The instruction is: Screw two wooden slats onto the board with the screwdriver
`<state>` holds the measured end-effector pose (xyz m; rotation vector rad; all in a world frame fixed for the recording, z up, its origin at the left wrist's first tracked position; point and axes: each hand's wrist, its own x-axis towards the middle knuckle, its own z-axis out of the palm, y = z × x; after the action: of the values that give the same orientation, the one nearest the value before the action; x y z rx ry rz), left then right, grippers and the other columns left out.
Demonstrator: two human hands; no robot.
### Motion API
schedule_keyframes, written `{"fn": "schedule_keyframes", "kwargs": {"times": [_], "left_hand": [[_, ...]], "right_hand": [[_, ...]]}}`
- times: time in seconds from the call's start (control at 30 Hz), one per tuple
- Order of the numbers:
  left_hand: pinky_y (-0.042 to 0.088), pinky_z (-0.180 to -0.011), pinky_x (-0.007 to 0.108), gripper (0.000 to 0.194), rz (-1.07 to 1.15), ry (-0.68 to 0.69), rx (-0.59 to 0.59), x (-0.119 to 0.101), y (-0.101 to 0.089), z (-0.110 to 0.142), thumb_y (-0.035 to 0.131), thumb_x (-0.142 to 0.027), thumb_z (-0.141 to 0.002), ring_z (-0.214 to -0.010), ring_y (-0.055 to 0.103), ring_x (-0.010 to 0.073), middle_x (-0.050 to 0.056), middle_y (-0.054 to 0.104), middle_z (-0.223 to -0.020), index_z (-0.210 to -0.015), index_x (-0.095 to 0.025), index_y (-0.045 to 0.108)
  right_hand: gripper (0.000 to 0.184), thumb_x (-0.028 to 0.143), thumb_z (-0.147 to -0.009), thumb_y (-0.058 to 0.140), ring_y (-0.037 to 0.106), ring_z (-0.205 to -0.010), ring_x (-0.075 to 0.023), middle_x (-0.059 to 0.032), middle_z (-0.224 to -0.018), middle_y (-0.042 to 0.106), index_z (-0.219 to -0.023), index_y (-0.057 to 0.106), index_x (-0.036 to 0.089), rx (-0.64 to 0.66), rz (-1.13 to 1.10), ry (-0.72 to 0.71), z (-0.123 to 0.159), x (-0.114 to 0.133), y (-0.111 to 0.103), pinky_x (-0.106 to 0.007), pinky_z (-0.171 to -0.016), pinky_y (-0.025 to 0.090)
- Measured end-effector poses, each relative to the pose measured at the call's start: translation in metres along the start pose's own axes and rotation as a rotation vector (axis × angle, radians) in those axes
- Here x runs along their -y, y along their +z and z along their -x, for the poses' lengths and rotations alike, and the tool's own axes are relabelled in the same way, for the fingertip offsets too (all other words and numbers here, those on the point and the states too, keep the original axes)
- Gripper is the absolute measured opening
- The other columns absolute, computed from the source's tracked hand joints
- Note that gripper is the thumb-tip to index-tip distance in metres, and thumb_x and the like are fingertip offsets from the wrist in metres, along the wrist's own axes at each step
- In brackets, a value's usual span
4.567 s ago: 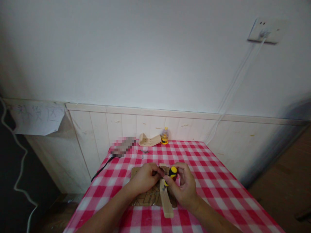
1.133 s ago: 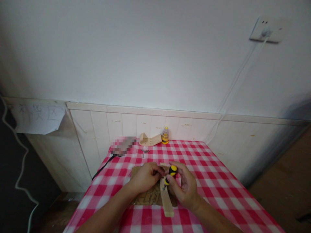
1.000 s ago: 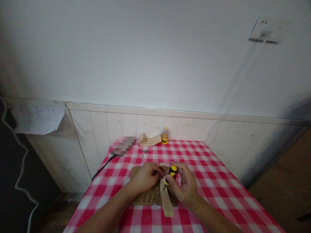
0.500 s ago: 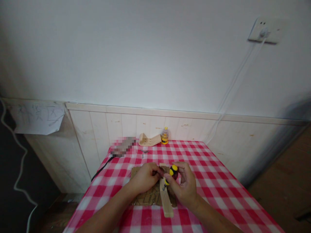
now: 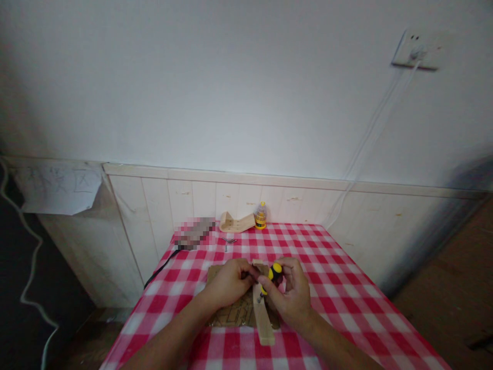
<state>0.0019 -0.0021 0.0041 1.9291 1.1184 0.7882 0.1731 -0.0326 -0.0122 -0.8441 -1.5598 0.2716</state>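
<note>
A pale curved wooden piece (image 5: 263, 321) lies lengthwise over a brown cardboard sheet (image 5: 235, 312), its near end reaching past the sheet's edge. My left hand (image 5: 230, 283) is closed at the left side of the wood's far part, gripping it with bent fingers; the fingertips are partly hidden. In my right hand (image 5: 295, 293) is a short yellow-and-black screwdriver (image 5: 275, 271), tilted, with thumb and fingers round its handle. Its tip points down at a small screw (image 5: 259, 300) on the upper face of the wood. Whether tip and screw touch is too small to tell.
A red-and-white checked tablecloth (image 5: 339, 313) covers the table. Several loose screws (image 5: 230, 240) lie beyond my hands. Against the wall stand another curved wooden part (image 5: 236, 224) and a yellow-labelled bottle (image 5: 261, 217). At the back left, a blurred-out object (image 5: 195, 234) trails a black strap.
</note>
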Motion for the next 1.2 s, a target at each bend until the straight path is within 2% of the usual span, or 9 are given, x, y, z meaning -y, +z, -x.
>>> {"fn": "schedule_keyframes", "kwargs": {"times": [0.1, 0.2, 0.4, 0.47, 0.7, 0.87, 0.97, 1.07, 1.2], "left_hand": [[0.05, -0.076, 0.025, 0.022, 0.019, 0.008, -0.001, 0.0, 0.001, 0.0, 0.058, -0.013, -0.08, -0.084, 0.07, 0.017, 0.002, 0.078, -0.089, -0.085, -0.019, 0.079], [0.051, -0.078, 0.025, 0.021, -0.031, -0.043, -0.024, -0.005, -0.001, 0.001, 0.059, -0.015, -0.081, -0.085, 0.07, 0.0175, 0.002, 0.078, -0.089, -0.085, -0.02, 0.078], [0.051, -0.078, 0.023, 0.022, -0.002, -0.004, -0.018, 0.003, 0.002, -0.001, 0.057, -0.013, -0.081, -0.086, 0.07, 0.0159, 0.002, 0.078, -0.091, -0.084, -0.02, 0.078], [0.051, -0.078, 0.023, 0.022, 0.0, 0.001, -0.016, 0.005, 0.003, -0.002, 0.056, -0.013, -0.081, -0.085, 0.07, 0.0156, 0.002, 0.078, -0.091, -0.084, -0.019, 0.078], [0.051, -0.077, 0.024, 0.022, -0.051, -0.025, -0.017, -0.004, -0.001, 0.001, 0.057, -0.014, -0.082, -0.085, 0.07, 0.0166, 0.002, 0.078, -0.091, -0.086, -0.02, 0.078], [0.05, -0.077, 0.025, 0.022, -0.082, -0.045, -0.021, -0.01, -0.004, 0.003, 0.058, -0.013, -0.082, -0.085, 0.069, 0.0174, 0.002, 0.078, -0.092, -0.086, -0.021, 0.079], [0.05, -0.078, 0.024, 0.023, -0.056, -0.039, -0.014, -0.008, -0.003, 0.003, 0.057, -0.011, -0.081, -0.086, 0.069, 0.0169, 0.002, 0.078, -0.092, -0.085, -0.019, 0.078], [0.05, -0.077, 0.023, 0.023, -0.017, -0.004, -0.009, -0.001, 0.0, 0.0, 0.056, -0.008, -0.08, -0.085, 0.07, 0.0163, 0.003, 0.077, -0.091, -0.084, -0.017, 0.077], [0.05, -0.076, 0.023, 0.024, -0.01, 0.033, -0.023, 0.005, 0.003, -0.003, 0.055, -0.007, -0.079, -0.083, 0.07, 0.016, 0.003, 0.077, -0.089, -0.083, -0.016, 0.077]], "right_hand": [[0.03, 0.021, -0.081, 0.074, 0.062, -0.064, -0.0151, 0.0014, -0.079, 0.065, -0.102, 0.052, 0.026, 0.001, -0.009, 0.003, 0.0, 0.0, 0.0, -0.024, -0.056, 0.05], [0.03, 0.02, -0.081, 0.073, 0.062, -0.064, -0.0146, 0.0022, -0.077, 0.063, -0.102, 0.053, 0.025, 0.0, -0.028, 0.01, 0.0, -0.001, 0.0, -0.024, -0.057, 0.051], [0.026, 0.023, -0.085, 0.069, 0.063, -0.069, -0.0136, 0.0013, -0.083, 0.062, -0.106, 0.053, 0.025, -0.151, -0.076, 0.119, -0.008, -0.007, 0.002, -0.023, -0.06, 0.055], [0.026, 0.024, -0.086, 0.069, 0.064, -0.069, -0.014, 0.0009, -0.083, 0.063, -0.107, 0.053, 0.024, -0.153, -0.085, 0.137, -0.01, -0.008, 0.003, -0.024, -0.061, 0.056], [0.028, 0.028, -0.086, 0.069, 0.068, -0.075, -0.017, -0.0026, -0.089, 0.068, -0.112, 0.059, 0.023, -0.074, -0.012, 0.132, -0.009, -0.011, 0.003, -0.029, -0.067, 0.059], [0.037, 0.032, -0.09, 0.066, 0.07, -0.08, -0.0193, -0.0051, -0.096, 0.071, -0.125, 0.06, 0.024, 0.001, 0.029, 0.173, -0.007, -0.016, 0.001, -0.032, -0.071, 0.059], [0.043, 0.029, -0.095, 0.059, 0.071, -0.081, -0.019, -0.0052, -0.097, 0.073, -0.137, 0.054, 0.025, 0.09, 0.007, 0.145, -0.006, -0.017, -0.001, -0.033, -0.075, 0.059], [0.046, 0.027, -0.097, 0.054, 0.071, -0.087, -0.0193, -0.0075, -0.107, 0.073, -0.143, 0.049, 0.026, 0.152, -0.003, 0.079, -0.005, -0.017, -0.004, -0.034, -0.08, 0.059], [0.046, 0.025, -0.098, 0.051, 0.071, -0.088, -0.0195, -0.0083, -0.109, 0.072, -0.145, 0.047, 0.025, 0.157, 0.007, 0.052, -0.004, -0.018, -0.006, -0.034, -0.08, 0.059]]}}
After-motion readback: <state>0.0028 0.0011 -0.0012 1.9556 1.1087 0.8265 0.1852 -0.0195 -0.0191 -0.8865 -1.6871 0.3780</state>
